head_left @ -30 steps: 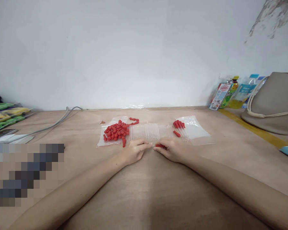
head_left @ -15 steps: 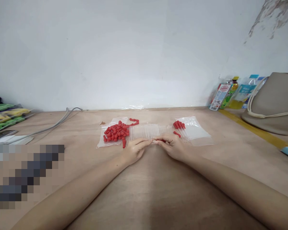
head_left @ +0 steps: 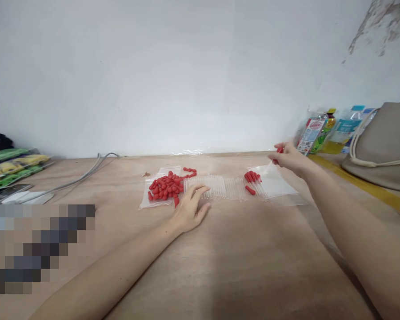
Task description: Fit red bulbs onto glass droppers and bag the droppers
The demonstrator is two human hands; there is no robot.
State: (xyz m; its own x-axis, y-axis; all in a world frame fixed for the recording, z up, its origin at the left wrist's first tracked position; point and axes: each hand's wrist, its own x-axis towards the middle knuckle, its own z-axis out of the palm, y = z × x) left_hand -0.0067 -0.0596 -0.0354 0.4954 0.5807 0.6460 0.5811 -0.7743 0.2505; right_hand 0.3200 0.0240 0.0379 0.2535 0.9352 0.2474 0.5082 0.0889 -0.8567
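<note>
My left hand rests low over the table with fingers apart and holds nothing; its fingertips lie over the left part of a row of thin clear glass tubes. Next to it a pile of red rubber dropper bulbs sits on a clear zip bag. My right hand is raised at the far right, fingers closed on a red rubber bulb. Whether a glass tube is fixed in that bulb is hard to make out. Below it lie several droppers with red bulbs beside a second clear bag.
A carton, drink bottles and a grey-brown hat stand at the right by the wall. Yellow tape runs along the table there. On the left are a grey cable and packets with green and yellow contents.
My hands were together at the front of the tubes. The right hand has moved away to the far right and up with a red bulb; the left has opened its fingers.
</note>
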